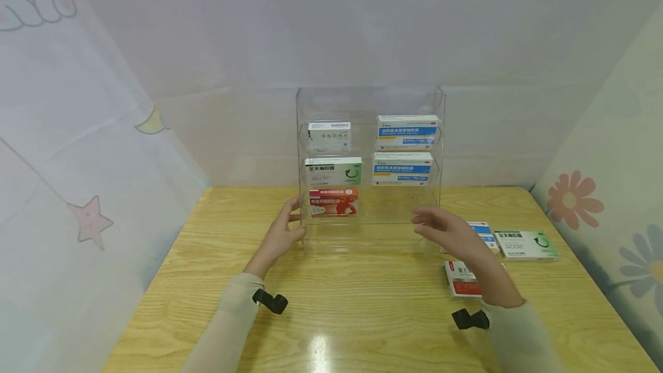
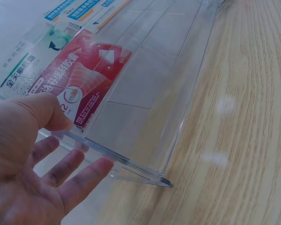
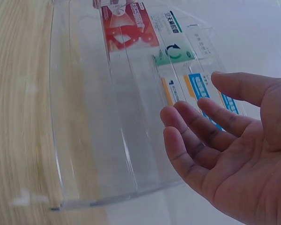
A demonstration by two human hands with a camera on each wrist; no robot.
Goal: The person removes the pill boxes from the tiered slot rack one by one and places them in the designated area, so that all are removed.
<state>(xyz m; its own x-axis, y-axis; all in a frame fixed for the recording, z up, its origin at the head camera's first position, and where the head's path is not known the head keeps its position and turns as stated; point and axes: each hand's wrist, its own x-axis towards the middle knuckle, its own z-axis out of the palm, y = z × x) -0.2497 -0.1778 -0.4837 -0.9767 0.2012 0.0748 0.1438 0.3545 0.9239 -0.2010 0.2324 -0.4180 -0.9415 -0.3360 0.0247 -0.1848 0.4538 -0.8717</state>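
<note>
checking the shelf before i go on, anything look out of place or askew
Nothing is damaged or tipped. Only oddity: three boxes lie loose on the table right of the clear rack, whose lower right slot is empty.

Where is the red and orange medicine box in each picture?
Head: the red and orange medicine box stands on the lowest shelf, left side, beside the left hand.
Left wrist: upper left, behind the thumb.
Right wrist: top centre.
Shared landmark: the clear plastic shelf rack, which holds the box in every view.
</note>
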